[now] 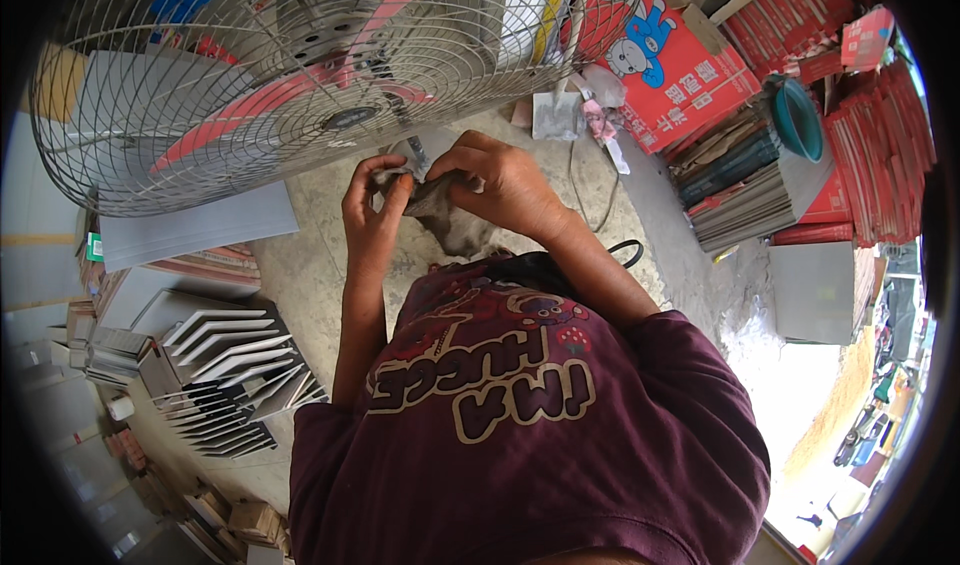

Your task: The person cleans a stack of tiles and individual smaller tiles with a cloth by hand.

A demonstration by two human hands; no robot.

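Big round wire-cage fan with pinkish-red blades (pixel 350 115), set up facing the hands, probably for air on the seat of work. Whether running: can't tell. Tall stacks of red flat cardboard (pixel 880 150) at right, packed tight, likely to save floor space. At left, pale grey thin rigid boards (pixel 225 345), splayed apart like pages, perhaps to keep faces from rubbing. Teal round bowl (pixel 797 125) parked by the red stacks, seemingly just out of the way. Smaller: soft crumpled grey-brown cloth (pixel 455 227), in front of the maroon printed T-shirt (pixel 530 485) and below the fan hub; lower part hanging loose. Held up two-handed, probably to control the bunched upper edge. Right hand (pixel 510 185): grip closed on cloth, thumb against bent fingers. Left hand (pixel 372 215): grip pinching the cloth's left end, thumb opposite curled fingertips.

Surface and room: no tabletop under the cloth; pale, stained, concrete-like floor (pixel 310 285) beneath, well apart from it. Cluttered storage or workshop space by the look of it. Glaring lit patch (pixel 790 395) at lower right, detail washed out. Red printed carton panel with blue-and-white cartoon animal (pixel 690 95) beyond the right hand. Small brown cardboard boxes (pixel 255 522) at lower left. Smallest: crumpled pinkish-white scraps (pixel 600 120) beside the carton panel.
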